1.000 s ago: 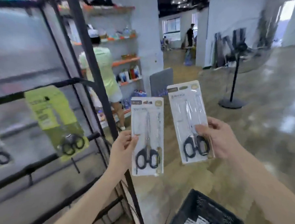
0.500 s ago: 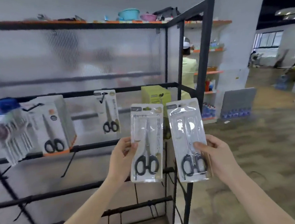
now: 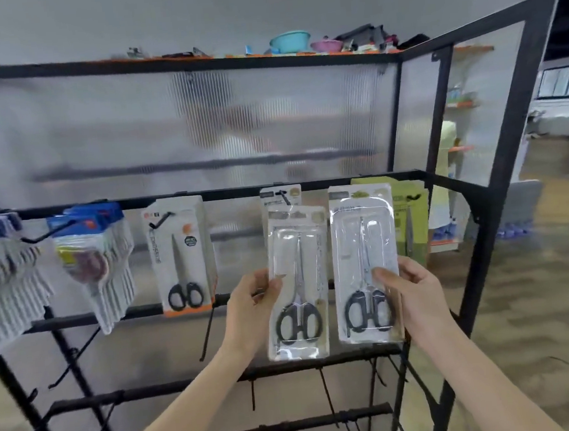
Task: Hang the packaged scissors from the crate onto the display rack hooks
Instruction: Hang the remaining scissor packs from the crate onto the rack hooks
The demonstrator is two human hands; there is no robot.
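Note:
I hold two clear blister packs of black-handled scissors upright in front of the black display rack (image 3: 205,196). My left hand (image 3: 250,307) pinches the left pack (image 3: 297,283) by its left edge. My right hand (image 3: 410,293) grips the right pack (image 3: 364,263) by its right edge, thumb on the front. A matching pack (image 3: 279,196) hangs on a hook just behind the left pack's top. The crate is out of sight.
On the same rail hang an orange-trimmed scissors pack (image 3: 180,255), a green pack (image 3: 410,218) at the right, and blue-topped packets (image 3: 90,253) at the left. Bare hooks (image 3: 205,332) stick out from the lower rails. A ribbed translucent panel (image 3: 199,126) backs the rack.
My view has swung left from the crate and open floor onto the rack front. Both packs have stayed in my hands and risen closer to the hook rail.

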